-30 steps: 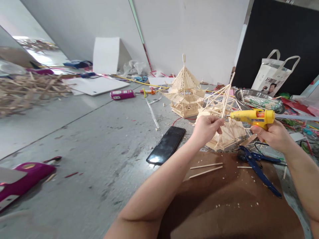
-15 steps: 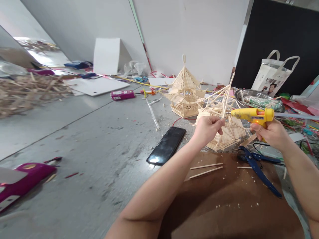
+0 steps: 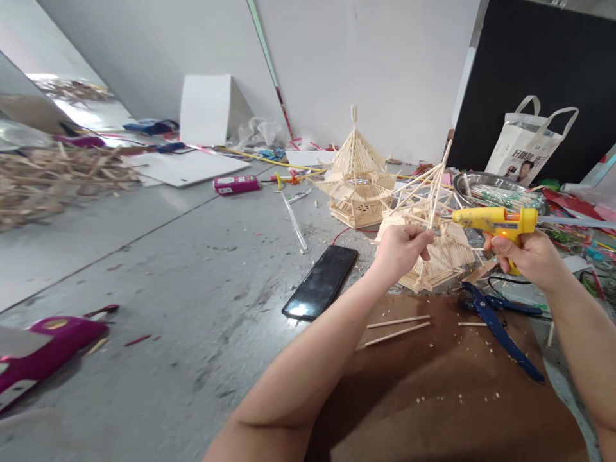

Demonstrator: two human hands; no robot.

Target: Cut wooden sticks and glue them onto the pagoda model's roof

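Observation:
My left hand (image 3: 398, 251) is closed, pinching a thin wooden stick against an unfinished stick model (image 3: 436, 247) that stands at the far edge of a brown board (image 3: 433, 391). My right hand (image 3: 527, 256) grips a yellow glue gun (image 3: 495, 221), its nozzle pointing left at the model's upper sticks, just right of my left fingers. A finished stick pagoda (image 3: 356, 183) stands behind the model.
A black phone (image 3: 321, 281) lies left of the board. Blue pliers (image 3: 498, 324) and loose sticks (image 3: 397, 327) rest on the board. A metal bowl (image 3: 500, 192) and a white bag (image 3: 529, 144) sit at the back right. A magenta tool (image 3: 43, 346) lies at the left.
The glue gun and my right hand have drifted slightly to the right and a little up. My left hand keeps its pinch on the stick.

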